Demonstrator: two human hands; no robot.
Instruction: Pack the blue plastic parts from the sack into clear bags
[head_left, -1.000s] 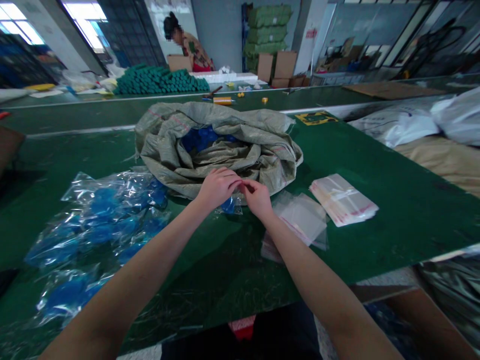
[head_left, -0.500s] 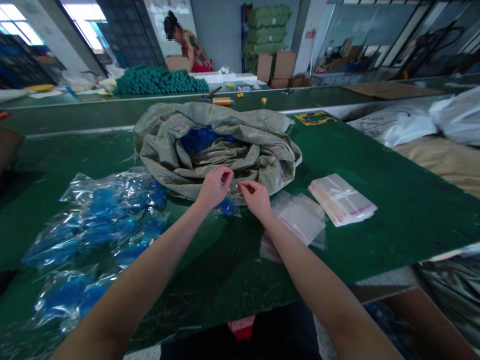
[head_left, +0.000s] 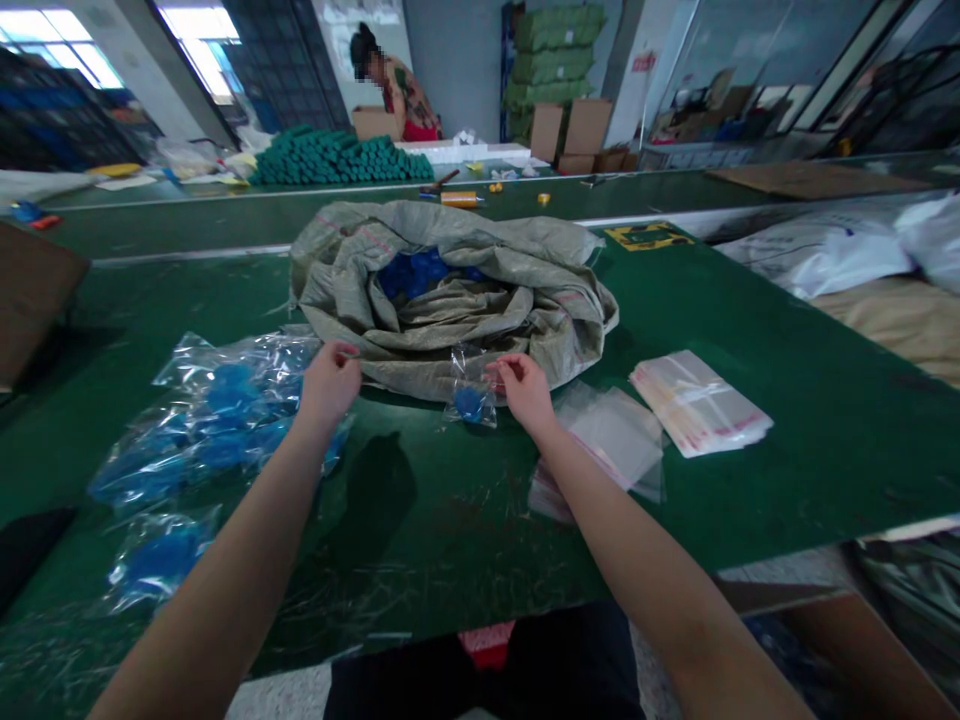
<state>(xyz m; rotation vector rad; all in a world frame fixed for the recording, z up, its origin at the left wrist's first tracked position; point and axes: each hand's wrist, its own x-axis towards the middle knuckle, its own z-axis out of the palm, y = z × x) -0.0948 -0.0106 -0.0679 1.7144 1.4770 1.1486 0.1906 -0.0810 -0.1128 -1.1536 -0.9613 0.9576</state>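
My right hand [head_left: 525, 390] pinches the side of a clear plastic bag [head_left: 470, 385] with a blue item at its bottom, just in front of the grey woven sack [head_left: 562, 300]. Over the sack's near left edge is my left hand [head_left: 331, 380], its fingers curled together; whether anything is between them is too small to tell. Blue objects [head_left: 412, 273] show inside the sack's opening. Several filled clear bags with blue items [head_left: 225, 400] lie left of my left hand. Loose flat clear bags [head_left: 611, 435] lie beside my right forearm.
A banded stack of clear bags [head_left: 697, 403] lies to the right. A brown box [head_left: 34, 295] stands at the left edge. Green rolls [head_left: 337, 160] and an orange roll [head_left: 459, 199] rest on the far table, where a person [head_left: 405, 95] leans. White sacks line the right side.
My left hand has moved left, away from the small bag, which now hangs from my right hand alone. The view has shifted slightly, so the scene sits further right.
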